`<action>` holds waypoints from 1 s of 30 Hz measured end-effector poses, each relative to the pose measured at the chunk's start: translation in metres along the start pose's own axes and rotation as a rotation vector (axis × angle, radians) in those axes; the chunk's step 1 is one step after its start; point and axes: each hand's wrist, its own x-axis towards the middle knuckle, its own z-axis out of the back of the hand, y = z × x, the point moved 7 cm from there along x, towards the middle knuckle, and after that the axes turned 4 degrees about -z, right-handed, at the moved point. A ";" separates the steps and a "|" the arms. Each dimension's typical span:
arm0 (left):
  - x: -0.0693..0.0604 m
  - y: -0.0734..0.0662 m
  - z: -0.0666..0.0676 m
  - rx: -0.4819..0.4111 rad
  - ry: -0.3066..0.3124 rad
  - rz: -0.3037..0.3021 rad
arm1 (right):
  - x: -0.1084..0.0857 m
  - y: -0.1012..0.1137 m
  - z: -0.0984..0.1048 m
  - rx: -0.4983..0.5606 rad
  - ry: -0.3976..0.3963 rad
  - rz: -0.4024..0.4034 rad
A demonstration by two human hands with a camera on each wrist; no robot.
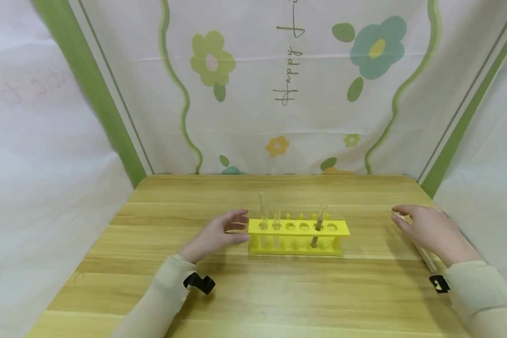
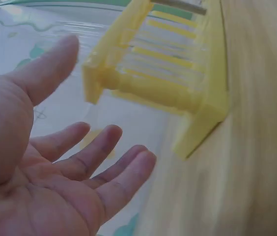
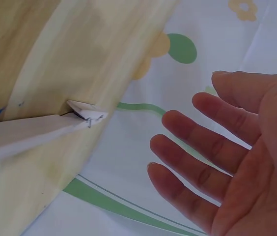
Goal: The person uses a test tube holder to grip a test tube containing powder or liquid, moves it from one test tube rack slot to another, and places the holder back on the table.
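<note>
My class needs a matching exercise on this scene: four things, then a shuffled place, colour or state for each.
Things
1. Test tube rack
2. Dark-looking test tube
3. Left hand
4. Right hand

Descriptions
A. Over the right side of the wooden tabletop
B. Yellow
C. Beside one end of the rack
D. Leaning in a rack hole

Pairs: 1-B, 2-D, 3-C, 4-A

Passing room runs between the surface's far edge, walled by a curtain, and the yellow rack with its jutting tubes; a pale strip lies near the right edge.
</note>
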 end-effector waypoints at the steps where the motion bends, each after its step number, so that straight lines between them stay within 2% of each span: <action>1: 0.001 0.003 -0.002 -0.012 0.000 0.007 | 0.000 -0.001 -0.001 0.002 0.007 -0.005; 10: 0.015 0.024 -0.018 -0.102 -0.013 0.024 | -0.001 -0.014 -0.011 0.030 0.026 -0.018; 17: 0.019 0.028 -0.028 -0.063 0.036 0.015 | -0.002 -0.032 -0.023 0.031 0.077 -0.086; 24: 0.022 0.031 -0.029 -0.024 0.017 0.004 | 0.001 -0.040 -0.032 0.014 0.130 -0.088; 30: 0.021 0.030 -0.028 0.014 -0.003 -0.003 | 0.010 -0.040 -0.036 0.055 0.221 -0.149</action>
